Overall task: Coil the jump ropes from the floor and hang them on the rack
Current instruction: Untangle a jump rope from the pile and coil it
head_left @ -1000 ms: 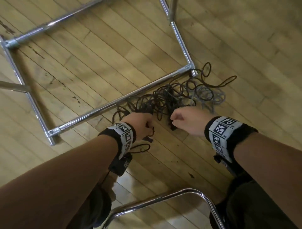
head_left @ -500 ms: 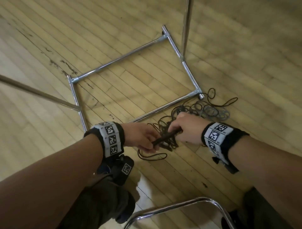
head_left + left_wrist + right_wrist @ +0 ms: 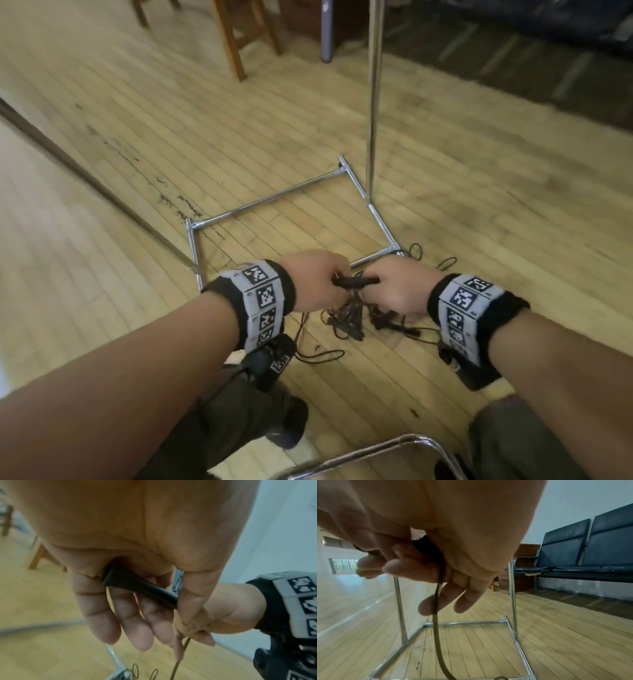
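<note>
Both hands up off the floor [image 3: 479, 192]: left hand [image 3: 317, 279] and right hand [image 3: 397, 291] each grip an end of a black jump-rope handle [image 3: 356, 281], tangled ropes [image 3: 352, 315] dangling beside the rack's chrome base [image 3: 284, 195].

Gym-like hall, wide wooden plank floor [image 3: 556, 635], row of dark waiting seats [image 3: 590, 545] (wall-side), high windows [image 3: 342, 563]
</note>
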Action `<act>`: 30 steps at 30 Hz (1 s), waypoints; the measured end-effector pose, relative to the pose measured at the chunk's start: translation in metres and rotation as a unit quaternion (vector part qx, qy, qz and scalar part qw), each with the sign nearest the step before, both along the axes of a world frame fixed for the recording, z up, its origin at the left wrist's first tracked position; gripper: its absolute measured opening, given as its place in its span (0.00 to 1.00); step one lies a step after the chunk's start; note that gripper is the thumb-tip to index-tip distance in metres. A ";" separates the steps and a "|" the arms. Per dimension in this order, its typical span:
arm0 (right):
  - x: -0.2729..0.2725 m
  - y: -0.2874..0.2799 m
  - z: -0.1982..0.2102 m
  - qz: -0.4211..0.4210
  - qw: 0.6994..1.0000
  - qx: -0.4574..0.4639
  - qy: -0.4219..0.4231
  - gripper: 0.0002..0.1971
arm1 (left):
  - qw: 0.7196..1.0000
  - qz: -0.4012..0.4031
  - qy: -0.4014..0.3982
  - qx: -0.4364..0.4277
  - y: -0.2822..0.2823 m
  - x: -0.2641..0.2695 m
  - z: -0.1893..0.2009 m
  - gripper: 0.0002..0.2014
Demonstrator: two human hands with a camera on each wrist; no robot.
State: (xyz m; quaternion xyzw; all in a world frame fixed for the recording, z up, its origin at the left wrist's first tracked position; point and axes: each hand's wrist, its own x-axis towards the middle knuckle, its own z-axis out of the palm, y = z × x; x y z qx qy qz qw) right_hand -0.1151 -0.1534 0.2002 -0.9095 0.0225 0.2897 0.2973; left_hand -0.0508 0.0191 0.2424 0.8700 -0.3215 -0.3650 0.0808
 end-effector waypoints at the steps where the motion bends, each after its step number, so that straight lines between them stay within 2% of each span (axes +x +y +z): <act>1: -0.003 -0.001 0.009 -0.004 1.000 0.003 -0.005 0.12 | 0.999 -0.023 -0.022 0.004 -0.001 -0.004 0.012 0.02; 3: -0.010 0.002 0.029 -0.012 1.000 -0.003 -0.021 0.12 | 0.996 -0.059 -0.063 0.019 -0.003 -0.016 0.033 0.01; 8: -0.020 0.022 0.083 -0.001 0.998 -0.036 -0.060 0.14 | 0.986 -0.104 -0.121 0.056 -0.006 -0.036 0.074 0.10; 10: -0.023 0.026 0.107 -0.008 0.996 -0.027 -0.085 0.15 | 0.992 -0.068 -0.102 0.003 0.000 -0.036 0.092 0.09; 12: -0.026 0.025 0.132 -0.035 0.992 0.009 -0.124 0.13 | 0.993 -0.009 -0.070 -0.094 0.011 -0.032 0.109 0.05; 14: -0.026 0.022 0.154 -0.085 0.978 0.091 -0.170 0.12 | 0.975 0.075 -0.003 -0.209 0.023 -0.026 0.126 0.07; 15: -0.026 0.020 0.162 -0.109 0.966 0.142 -0.187 0.14 | 0.949 0.129 0.057 -0.281 0.029 -0.022 0.134 0.08; 16: -0.025 0.018 0.168 -0.128 0.953 0.192 -0.197 0.16 | 0.906 0.182 0.122 -0.362 0.035 -0.017 0.144 0.09; 18: -0.024 0.011 0.166 -0.150 0.936 0.244 -0.204 0.18 | 0.796 0.243 0.221 -0.508 0.045 -0.006 0.166 0.15; 20: -0.027 0.001 0.144 -0.158 0.944 0.213 -0.197 0.20 | 0.701 0.250 0.275 -0.609 0.050 0.008 0.186 0.18; 22: -0.035 -0.011 0.108 -0.145 0.970 0.130 -0.144 0.23 | 0.616 0.266 0.308 -0.674 0.056 0.022 0.197 0.18; 23: -0.040 -0.019 0.088 -0.133 0.982 0.083 -0.104 0.24 | 0.580 0.281 0.324 -0.693 0.057 0.029 0.197 0.18; 24: -0.045 -0.028 0.069 -0.118 0.990 0.041 -0.063 0.25 | 0.557 0.307 0.334 -0.695 0.057 0.035 0.191 0.17; 25: -0.048 -0.035 0.057 -0.099 0.995 0.000 -0.025 0.24 | 0.555 0.344 0.327 -0.683 0.055 0.039 0.183 0.15; 26: -0.048 -0.040 0.052 -0.081 0.996 -0.033 0.002 0.24 | 0.574 0.387 0.299 -0.657 0.052 0.042 0.171 0.14; 28: -0.034 -0.046 0.054 -0.065 0.995 -0.074 0.015 0.27 | 0.648 0.437 0.228 -0.581 0.040 0.044 0.138 0.09; 30: -0.010 -0.047 0.067 -0.114 0.993 -0.041 -0.015 0.24 | 0.715 0.421 0.192 -0.525 0.025 0.043 0.099 0.06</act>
